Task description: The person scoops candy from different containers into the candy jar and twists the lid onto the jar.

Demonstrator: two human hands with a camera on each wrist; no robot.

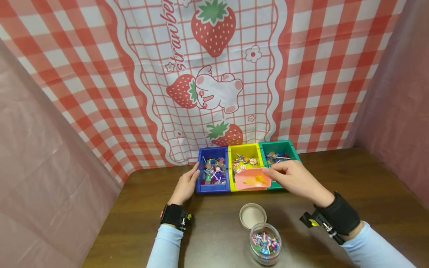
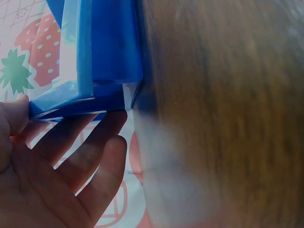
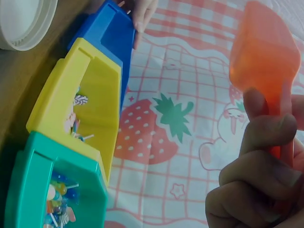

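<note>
My right hand grips the handle of a translucent pink-orange scoop, held above the front of the yellow bin. Something small and yellow-orange lies in the scoop; its kind is unclear. In the right wrist view, curled fingers wrap round the handle of the scoop. My left hand rests against the outer left side of the blue bin. Fairly straight fingers touch the wall of the blue bin in the left wrist view. A green bin adjoins the yellow one.
Small toy lollipops and candies lie in the bins. Nearer me stand an uncovered clear jar of colourful pieces and a round lid on the wooden table. Behind the bins hangs a strawberry-patterned cloth.
</note>
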